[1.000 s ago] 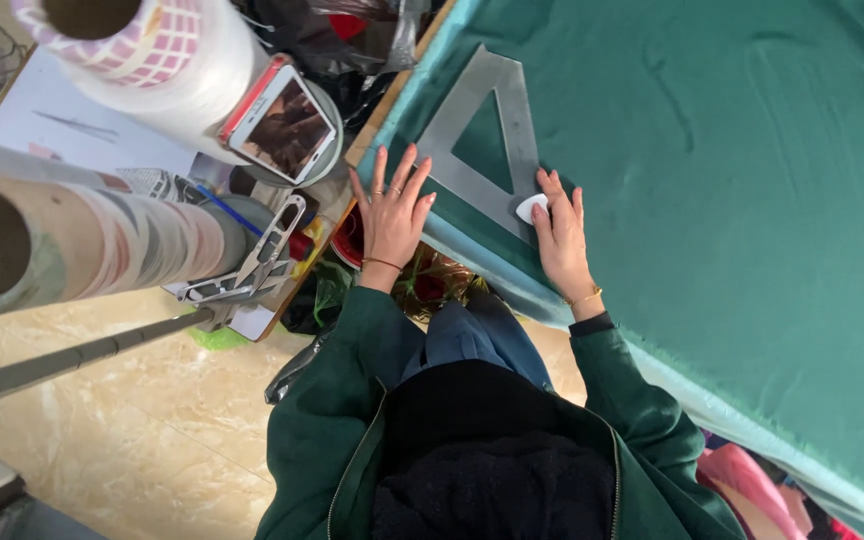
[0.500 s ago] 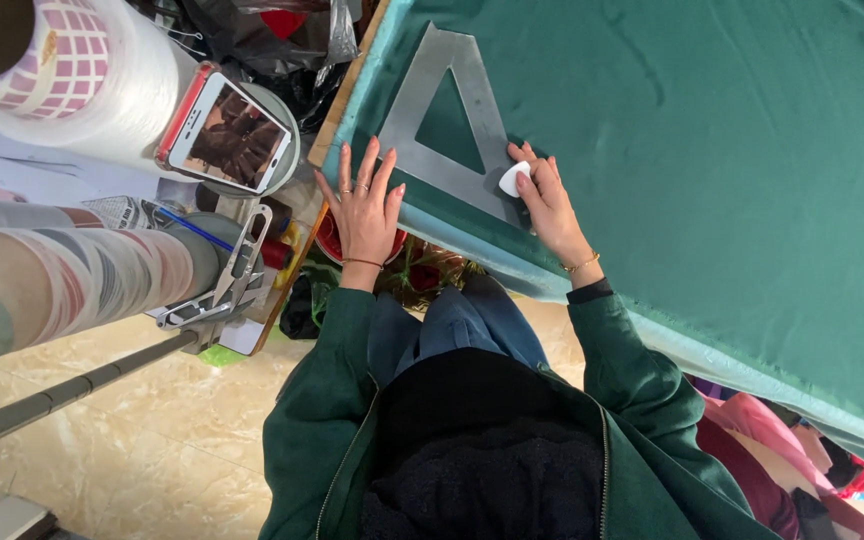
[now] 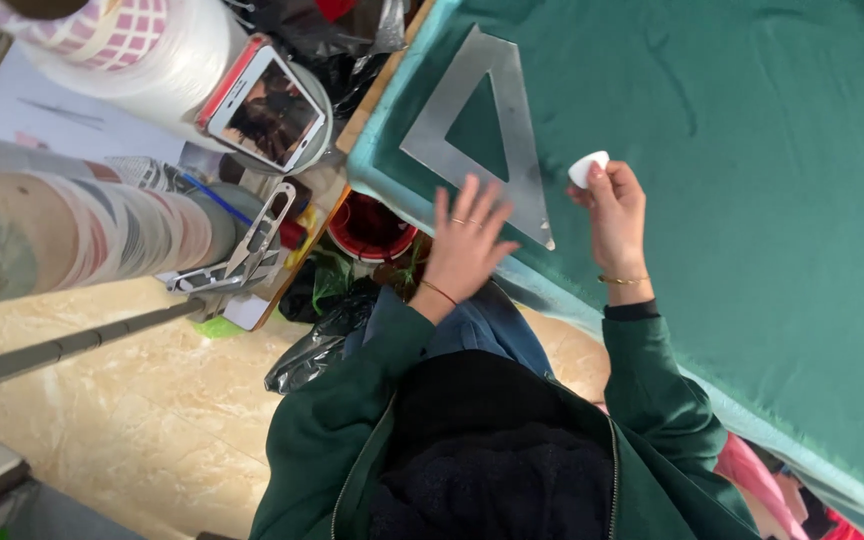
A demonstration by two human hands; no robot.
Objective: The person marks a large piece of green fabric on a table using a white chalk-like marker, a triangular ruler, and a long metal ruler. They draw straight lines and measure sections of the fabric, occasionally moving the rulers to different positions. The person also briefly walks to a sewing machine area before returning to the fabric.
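Nearest the camera sits the person's dark green jacket [image 3: 472, 470], zipped open over a black top, with blue jeans showing above it. From there the left sleeve runs up toward 11 o'clock to the left hand [image 3: 464, 240], which is spread wide with fingers fanned, a thin bracelet at the wrist and rings on two fingers; its fingertips lie at the lower edge of the set square [image 3: 524, 150], though whether they press on it cannot be told because the hand is blurred. At about 1 o'clock from the jacket the right hand [image 3: 617, 210], with a gold bracelet at the wrist, is closed around a small white piece of tailor's chalk [image 3: 588, 168], pinched at the fingertips just beside the right edge of the set square. The set square is a grey metal triangle with a triangular cut-out, lying flat on the green fabric [image 3: 752, 180] that covers the bench [image 3: 372, 165] toward 12 and 2 o'clock. At 10 o'clock from the left hand a red bucket [image 3: 367, 225] stands below the bench edge. Farther out toward 10 o'clock a pair of metal snips [image 3: 252, 240] lies on papers, a smartphone [image 3: 267, 110] rests on a round tin, and large rolls of material [image 3: 82, 235] fill the left side.
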